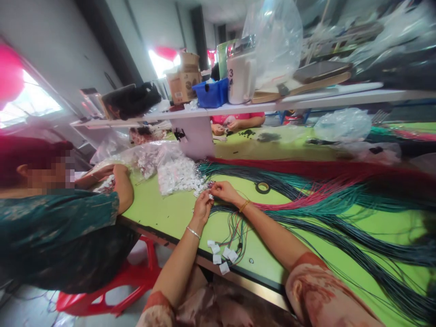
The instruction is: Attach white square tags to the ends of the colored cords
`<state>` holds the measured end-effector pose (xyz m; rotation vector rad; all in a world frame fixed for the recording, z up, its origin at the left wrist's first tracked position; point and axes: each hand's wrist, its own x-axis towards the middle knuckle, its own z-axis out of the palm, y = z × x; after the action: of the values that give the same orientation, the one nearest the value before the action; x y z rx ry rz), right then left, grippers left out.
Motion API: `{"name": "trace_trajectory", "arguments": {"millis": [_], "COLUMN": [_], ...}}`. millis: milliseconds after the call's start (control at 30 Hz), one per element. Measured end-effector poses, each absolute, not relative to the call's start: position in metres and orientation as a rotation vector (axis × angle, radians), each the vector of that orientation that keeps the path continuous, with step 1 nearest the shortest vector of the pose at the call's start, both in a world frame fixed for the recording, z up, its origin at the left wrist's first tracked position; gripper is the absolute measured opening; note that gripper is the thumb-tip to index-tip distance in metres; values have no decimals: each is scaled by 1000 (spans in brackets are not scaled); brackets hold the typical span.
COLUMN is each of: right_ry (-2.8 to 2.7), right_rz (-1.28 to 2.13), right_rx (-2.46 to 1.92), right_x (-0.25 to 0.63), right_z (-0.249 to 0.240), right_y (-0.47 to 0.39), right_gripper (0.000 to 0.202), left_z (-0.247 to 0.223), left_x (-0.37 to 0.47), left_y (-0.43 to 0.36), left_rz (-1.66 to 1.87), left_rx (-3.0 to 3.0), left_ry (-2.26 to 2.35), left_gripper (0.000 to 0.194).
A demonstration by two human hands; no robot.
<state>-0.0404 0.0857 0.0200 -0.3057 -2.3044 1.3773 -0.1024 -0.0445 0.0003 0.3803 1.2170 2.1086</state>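
My left hand (203, 205) and my right hand (225, 191) meet over the green table (150, 204), fingers pinched close together. Something small is between them, too small to make out. Right beside them lies a pile of small white connectors (180, 175), partly in a clear bag. Bundles of red wires (289, 170), green wires (340, 200) and black wires (357, 240) spread from near my hands to the right. Several wires with white connectors (217, 259) on their ends hang at the table's front edge below my hands.
A black tape roll (262, 187) lies among the wires. At the left a person (57, 218) sits on a red stool (112, 290). Across the table another person's hands (226, 127) work. A shelf (272, 107) holds a blue bin (211, 93) and a white pitcher (241, 77).
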Motion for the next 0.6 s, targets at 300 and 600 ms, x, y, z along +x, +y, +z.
{"name": "trace_trajectory", "arguments": {"millis": [300, 600], "right_ry": [-2253, -2264], "right_rz": [1535, 1527], "right_rx": [-288, -298], "right_x": [-34, -31], "right_z": [20, 18], "right_y": [81, 80], "right_gripper": [18, 13], "left_z": [-6, -8], "left_x": [-108, -109], "left_y": [-46, -45], "left_rz": [2140, 2156], "left_rx": [308, 301], "left_ry": [1202, 1158], "left_gripper": [27, 29]}}
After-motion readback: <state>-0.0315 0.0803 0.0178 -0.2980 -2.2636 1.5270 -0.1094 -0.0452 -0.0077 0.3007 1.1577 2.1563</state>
